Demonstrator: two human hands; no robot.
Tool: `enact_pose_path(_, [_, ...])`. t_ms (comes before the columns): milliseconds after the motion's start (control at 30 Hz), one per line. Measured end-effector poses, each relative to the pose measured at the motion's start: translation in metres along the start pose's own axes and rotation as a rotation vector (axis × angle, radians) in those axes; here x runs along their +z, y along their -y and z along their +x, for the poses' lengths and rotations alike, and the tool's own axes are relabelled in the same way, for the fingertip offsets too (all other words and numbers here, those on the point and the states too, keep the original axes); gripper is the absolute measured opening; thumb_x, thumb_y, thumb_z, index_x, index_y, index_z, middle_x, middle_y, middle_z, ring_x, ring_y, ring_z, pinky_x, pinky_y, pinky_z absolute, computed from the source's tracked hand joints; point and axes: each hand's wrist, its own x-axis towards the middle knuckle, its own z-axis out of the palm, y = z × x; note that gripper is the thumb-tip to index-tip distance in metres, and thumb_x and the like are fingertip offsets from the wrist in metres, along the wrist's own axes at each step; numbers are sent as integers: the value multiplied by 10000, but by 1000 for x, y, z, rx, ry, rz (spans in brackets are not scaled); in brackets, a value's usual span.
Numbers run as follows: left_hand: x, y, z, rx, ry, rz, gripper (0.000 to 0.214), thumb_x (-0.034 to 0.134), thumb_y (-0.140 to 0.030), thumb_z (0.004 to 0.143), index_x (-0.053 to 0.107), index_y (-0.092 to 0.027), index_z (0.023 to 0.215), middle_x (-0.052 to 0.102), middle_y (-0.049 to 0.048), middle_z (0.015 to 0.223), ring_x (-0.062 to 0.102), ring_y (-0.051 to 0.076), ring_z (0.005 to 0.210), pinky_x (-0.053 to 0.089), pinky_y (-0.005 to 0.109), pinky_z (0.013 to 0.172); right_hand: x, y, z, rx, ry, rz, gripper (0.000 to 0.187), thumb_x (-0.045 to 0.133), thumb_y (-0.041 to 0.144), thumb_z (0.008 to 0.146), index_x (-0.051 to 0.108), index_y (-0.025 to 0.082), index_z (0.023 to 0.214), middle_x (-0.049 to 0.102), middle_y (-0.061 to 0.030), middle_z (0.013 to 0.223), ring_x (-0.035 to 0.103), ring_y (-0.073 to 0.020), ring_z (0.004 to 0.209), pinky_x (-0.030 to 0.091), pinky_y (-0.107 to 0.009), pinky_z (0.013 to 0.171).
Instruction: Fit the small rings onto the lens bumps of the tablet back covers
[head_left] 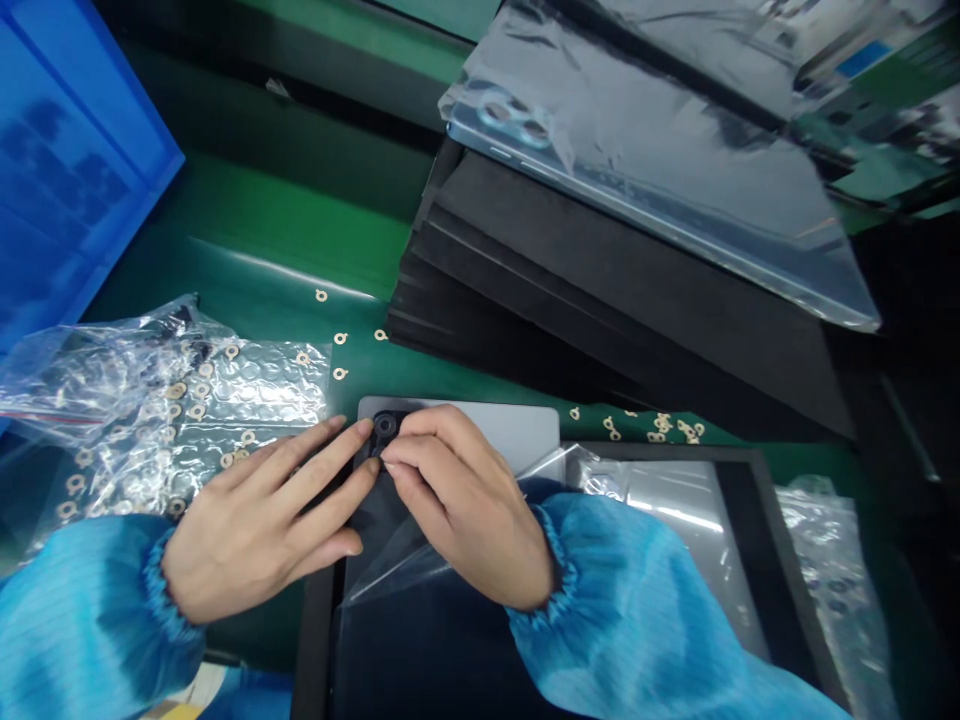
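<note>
Left hand point(255, 530), fingers spread, probably steadied the device point(517, 428) by its lens point(385, 425) mid-frame so the right hand point(472, 505) could pinch close, though I couldn't tell on what.

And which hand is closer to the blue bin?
Left. The left hand lies below and right of the blue bin in the picture; the right hand is farther right, beside the round black lens.

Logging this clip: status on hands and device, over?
Left fingers spread, tips by lens. Right fingers pinched beside it, contents unclear. Device under fingertips. Clear film close by.
</note>
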Motion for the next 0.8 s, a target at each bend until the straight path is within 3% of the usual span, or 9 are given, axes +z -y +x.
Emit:
enact_pose_path(233, [0, -4, 0, -12, -2, 10, 421, 425, -410, 963, 556, -152, 1269, 475, 114, 1436, 531, 305, 1223, 498, 400, 842, -1, -1, 2, 30, -36, 115, 127, 470, 107, 931, 556, 197, 908, 557, -49, 922, 563, -156, 877, 516, -308, 792])
enact_pose_path(600, [0, -1, -2, 4, 21, 8, 433, 432, -378, 967, 501, -157, 1332, 498, 115, 1416, 506, 291, 1258, 494, 394, 902, 1, -1, 2, 21, -50, 68, 145, 458, 124, 934, 573, 194, 881, 559, -53, 899, 564, -165, 857, 516, -321, 764])
enact_pose_path(800, [0, 0, -1, -4, 28, 6, 386, 434, -350, 967, 533, -164, 1290, 501, 109, 1414, 531, 290, 1220, 489, 392, 850, 2, -2, 2, 29, -42, 69, 136, 465, 110, 927, 558, 200, 885, 537, -55, 919, 562, -161, 864, 509, -308, 776])
